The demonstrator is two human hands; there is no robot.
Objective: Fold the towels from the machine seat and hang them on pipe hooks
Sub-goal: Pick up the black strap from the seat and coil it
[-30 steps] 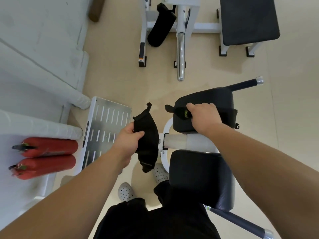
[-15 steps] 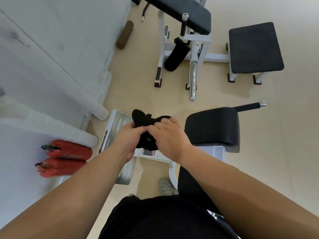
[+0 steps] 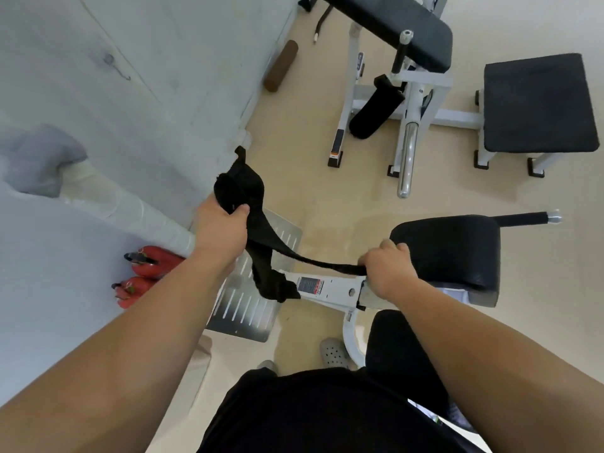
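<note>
A black towel (image 3: 258, 233) is stretched in the air between both hands. My left hand (image 3: 222, 223) grips its bunched upper part, and a loose end hangs down below it. My right hand (image 3: 385, 269) grips the other end, pulled thin, in front of the black padded machine seat (image 3: 457, 253). A white wrapped pipe (image 3: 130, 207) runs along the grey wall at the left. A pale cloth (image 3: 39, 161) hangs over the pipe's far end. No hooks are clearly visible.
The machine's white frame (image 3: 330, 289) and a slotted metal footplate (image 3: 251, 308) lie under the towel. Two red fire extinguishers (image 3: 140, 273) lie by the wall. Another white machine (image 3: 405, 103) and a black bench (image 3: 536, 103) stand farther back on the beige floor.
My hands, held together on the bunched towel half a second ago, have drawn apart and stretched it out. The left hand rose toward the wall and the right moved toward the seat.
</note>
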